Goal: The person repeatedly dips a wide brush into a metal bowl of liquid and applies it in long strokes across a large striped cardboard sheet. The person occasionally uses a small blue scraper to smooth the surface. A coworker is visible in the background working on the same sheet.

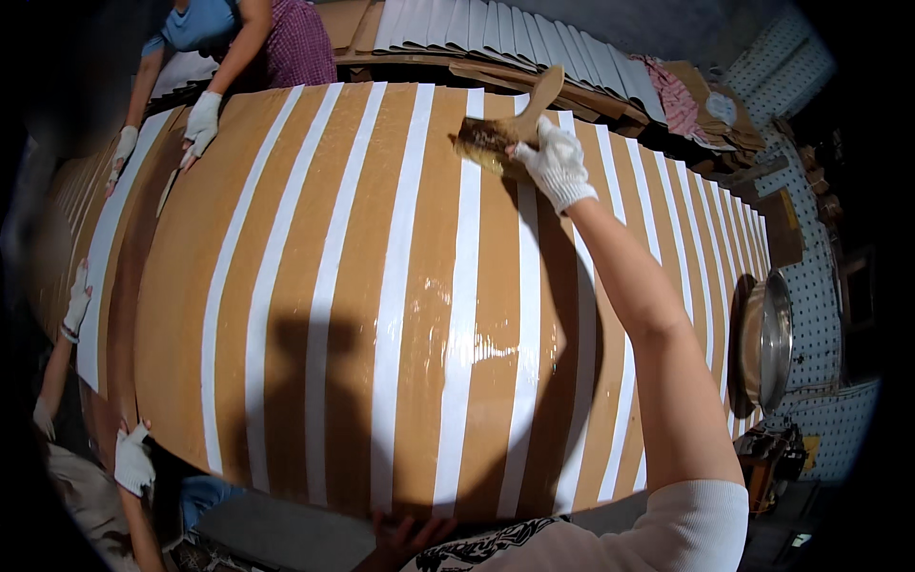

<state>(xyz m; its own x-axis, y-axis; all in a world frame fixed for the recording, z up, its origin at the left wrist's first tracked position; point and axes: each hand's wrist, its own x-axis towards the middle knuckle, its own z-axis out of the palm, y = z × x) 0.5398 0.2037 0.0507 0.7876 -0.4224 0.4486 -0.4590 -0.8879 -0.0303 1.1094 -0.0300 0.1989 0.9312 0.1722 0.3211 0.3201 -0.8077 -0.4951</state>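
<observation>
Brown sheets [434, 248] with white stripes are lying in a long, seemingly overlapping spread in front of the person, filling most of the view and hiding whatever is under them. Behind their far edge, a row of folded white sheets [534, 43] is resting. On the left, co-workers are reaching in, and their gloved hands [202, 124] are lying at or near the sheets' end; how firmly they are holding anything is hard to tell. A round metal bowl [782, 334] is sitting on the right end of the spread. The person's gloved right hand [558, 167] is gripping a wide brush [519, 124] by its wooden handle, bristles against the far part of the middle stripes. The left hand [412, 534] is showing only dimly at the near edge; whether it is gripping anything cannot be told. The brushing is apparently partway along: wet gloss is shining in patches around the middle, while the right-hand stripes are showing no clear gloss and are probably remaining to be brushed.
</observation>
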